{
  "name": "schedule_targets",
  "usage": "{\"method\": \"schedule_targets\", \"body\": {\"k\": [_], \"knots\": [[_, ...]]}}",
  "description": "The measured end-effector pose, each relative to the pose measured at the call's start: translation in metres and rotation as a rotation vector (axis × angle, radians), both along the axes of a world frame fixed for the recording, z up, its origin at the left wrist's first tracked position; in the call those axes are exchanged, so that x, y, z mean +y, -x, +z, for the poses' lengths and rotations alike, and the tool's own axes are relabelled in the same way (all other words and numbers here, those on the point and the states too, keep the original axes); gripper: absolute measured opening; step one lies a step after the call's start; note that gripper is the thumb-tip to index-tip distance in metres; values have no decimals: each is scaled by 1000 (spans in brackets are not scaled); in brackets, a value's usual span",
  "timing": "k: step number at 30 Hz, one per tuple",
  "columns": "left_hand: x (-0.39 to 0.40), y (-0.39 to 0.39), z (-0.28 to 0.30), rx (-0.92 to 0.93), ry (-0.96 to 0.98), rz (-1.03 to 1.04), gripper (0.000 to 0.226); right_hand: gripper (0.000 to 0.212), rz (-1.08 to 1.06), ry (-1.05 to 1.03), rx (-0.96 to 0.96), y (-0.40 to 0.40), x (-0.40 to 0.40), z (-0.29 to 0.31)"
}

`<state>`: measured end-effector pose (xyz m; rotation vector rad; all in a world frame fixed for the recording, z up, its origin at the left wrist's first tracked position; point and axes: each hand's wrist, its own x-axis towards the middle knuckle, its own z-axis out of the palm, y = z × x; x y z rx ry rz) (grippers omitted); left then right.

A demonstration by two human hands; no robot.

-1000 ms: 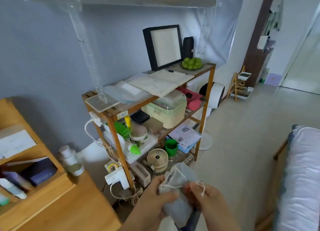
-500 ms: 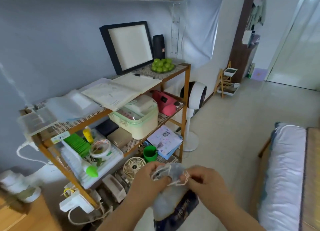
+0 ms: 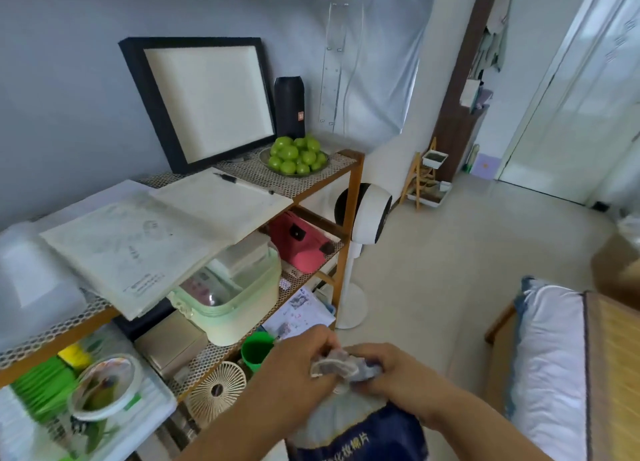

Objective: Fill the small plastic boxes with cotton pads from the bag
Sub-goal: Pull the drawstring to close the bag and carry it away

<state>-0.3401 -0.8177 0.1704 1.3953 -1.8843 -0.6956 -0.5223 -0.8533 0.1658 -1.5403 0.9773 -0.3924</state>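
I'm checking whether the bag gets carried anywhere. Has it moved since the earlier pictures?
Cannot tell: the camera swung, and the bag sits in front of the shelf's bottom tier in both hands throughout.

Bright daylight comes from the right; the picture is a bit blurry and bends at the edges

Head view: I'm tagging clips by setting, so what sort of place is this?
Probably a lived-in home room: a wooden shelf rack with a bowl of green fruit, a white pedestal fan and a white-cushioned seat or bed.
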Motion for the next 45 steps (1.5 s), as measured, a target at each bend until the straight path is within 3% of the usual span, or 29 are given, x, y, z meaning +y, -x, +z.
{"method": "schedule_targets", "body": {"k": [2,3,5,7,9,12,16,18,21,23,26,30,33,36,38,39,42,45], "knots": [[-18,-1,-7,-90,285,-24,19,40,-74,-21,-84,0,-24,2],[-24,-3,-12,-11,310,-95,21,40,-132,-41,-112,1,-36,1],[-33,-10,-12,247,99,-172,20,38,-227,-83,-124,1,-57,-2],[-44,-15,-13,436,-122,-21,17,34,-223,-85,-97,-3,-72,-4],[-59,-15,-12,485,-399,97,21,28,-153,-64,-80,-8,-85,-3],[-76,-21,-10,443,-680,34,33,26,-59,-34,-117,-11,-106,0],[-91,-19,-9,397,-578,96,24,64,66,180,-70,-7,-134,-4],[-100,-11,-11,369,-507,187,19,73,130,276,7,0,-149,-7],[-113,6,-14,345,-454,315,13,56,327,272,83,18,-177,-7],[-120,18,-15,372,-439,388,13,47,512,106,90,30,-197,-2],[-127,45,-16,272,-320,501,5,46,445,-143,72,40,-223,-3],[-131,78,-11,239,-158,601,6,39,504,-172,50,49,-242,-13],[-121,87,-11,399,-217,765,4,29,633,-1,74,45,-248,-13],[-113,89,-21,805,-392,872,24,43,745,159,86,31,-247,-13],[-110,89,-25,1121,-508,773,41,53,748,207,99,26,-247,-18],[-107,88,-26,1185,-528,711,46,54,742,227,108,25,-247,-22],[-101,75,-27,1074,-495,546,47,59,685,250,78,16,-245,-28],[-100,62,-33,892,-346,612,33,55,607,240,48,6,-239,-24]]}}
